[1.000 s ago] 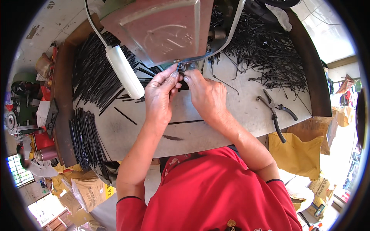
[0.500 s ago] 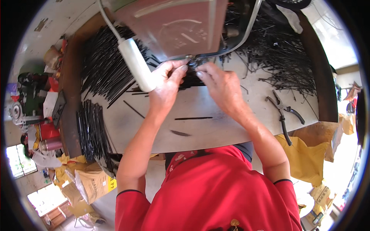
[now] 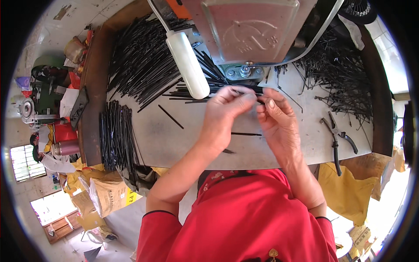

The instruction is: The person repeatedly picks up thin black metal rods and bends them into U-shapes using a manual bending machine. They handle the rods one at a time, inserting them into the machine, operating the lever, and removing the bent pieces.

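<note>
My left hand (image 3: 224,114) and my right hand (image 3: 280,120) are close together over the metal worktop (image 3: 174,146), just in front of the machine's base. Both are closed in a pinch around a thin dark rod (image 3: 261,101); fingers cover most of it, so its full shape is hidden. Behind my hands, several loose black rods (image 3: 187,94) lie near the foot of the machine. A single black rod (image 3: 246,134) rests on the worktop below my fingers, and another short rod (image 3: 170,116) lies to the left.
A machine with a reddish-brown housing (image 3: 253,30) overhangs the worktop. Beside it hangs a white lamp (image 3: 187,65). Black rods (image 3: 144,65) are heaped at the far left, a bundle (image 3: 117,135) nearer; bent thin rods (image 3: 336,83) fill the right. Pliers (image 3: 335,139) lie near the right edge.
Both hands have come away from the machine's foot towards me, still near each other with the thin dark rod. The view has shifted, so the machine sits further right and its base shows.
</note>
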Demonstrator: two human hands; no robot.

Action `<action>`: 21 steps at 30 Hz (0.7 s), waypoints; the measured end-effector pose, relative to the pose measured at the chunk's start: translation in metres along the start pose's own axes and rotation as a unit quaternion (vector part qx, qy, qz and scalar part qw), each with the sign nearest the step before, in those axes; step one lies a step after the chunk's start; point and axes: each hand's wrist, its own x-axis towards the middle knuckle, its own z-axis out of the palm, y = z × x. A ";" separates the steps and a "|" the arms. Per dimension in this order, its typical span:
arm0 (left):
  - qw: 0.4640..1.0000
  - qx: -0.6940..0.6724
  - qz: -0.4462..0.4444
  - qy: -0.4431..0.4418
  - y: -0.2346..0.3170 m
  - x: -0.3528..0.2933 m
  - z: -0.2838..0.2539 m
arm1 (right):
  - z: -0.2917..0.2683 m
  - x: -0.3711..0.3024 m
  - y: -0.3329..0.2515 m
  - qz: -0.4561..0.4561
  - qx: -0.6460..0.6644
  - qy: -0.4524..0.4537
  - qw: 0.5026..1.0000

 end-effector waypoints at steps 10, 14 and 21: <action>0.572 0.718 0.352 0.180 0.044 0.033 -0.120 | 0.011 -0.027 -0.048 -0.265 -0.715 -0.056 0.644; 0.522 0.757 0.365 0.148 0.047 0.040 -0.128 | 0.001 -0.026 -0.032 -0.333 -0.734 -0.112 0.581; 0.596 0.648 0.445 0.162 0.041 0.034 -0.108 | -0.014 -0.010 -0.025 -0.293 -0.722 -0.109 0.617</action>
